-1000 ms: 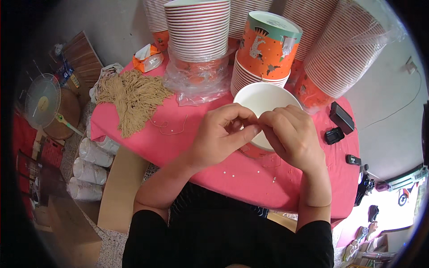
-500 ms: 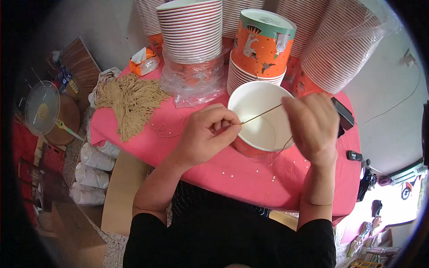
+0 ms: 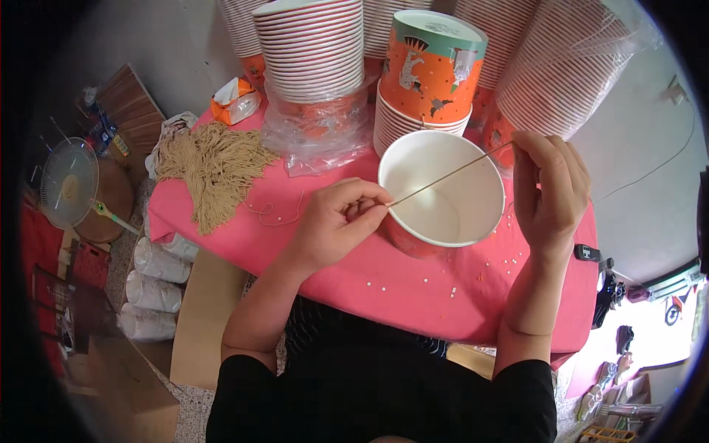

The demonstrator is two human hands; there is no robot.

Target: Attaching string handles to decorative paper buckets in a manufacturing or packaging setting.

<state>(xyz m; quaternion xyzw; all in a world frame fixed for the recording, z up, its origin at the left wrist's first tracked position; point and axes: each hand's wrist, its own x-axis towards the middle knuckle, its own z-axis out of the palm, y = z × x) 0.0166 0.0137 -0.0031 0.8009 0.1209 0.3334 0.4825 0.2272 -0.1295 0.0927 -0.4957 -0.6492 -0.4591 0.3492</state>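
Pink cloth point(image 3: 413, 303) spreads beneath a white-lined tub point(image 3: 478, 203), above which the left hand point(image 3: 336, 225) and right hand point(image 3: 552, 188), each pinched closed, hold a thin brown string point(image 3: 450, 174) taut; pulling too hard could snap it or drag an end from either pinch.

On the cloth-covered bench point(image 3: 406, 314), we saw an orange-and-white tissue pack point(image 3: 237, 101) at the far left and a small black device point(image 3: 587, 252) at the right edge. Leftward, we noticed a racket-shaped swatter point(image 3: 70, 164), a wood-grain panel point(image 3: 133, 100) and brown cardboard point(image 3: 210, 325).
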